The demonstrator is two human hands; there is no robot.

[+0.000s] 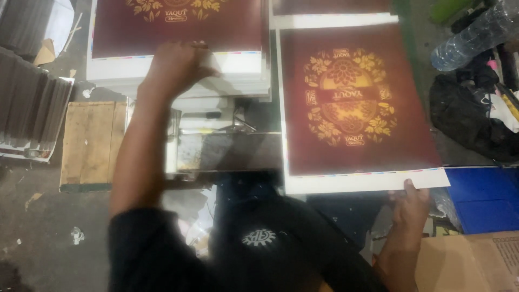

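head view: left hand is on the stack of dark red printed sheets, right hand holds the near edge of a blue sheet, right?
Not quite. The head view shows the right hand holding the near white edge of a dark red sheet with a gold emblem, not a blue one. The left hand is on the stack of dark red printed sheets, as you said.

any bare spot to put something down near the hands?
Bare: wooden board left of the left hand, and the floor below it. Crowded: printed sheet held by the right hand, sheet stack, bottle and black bag.
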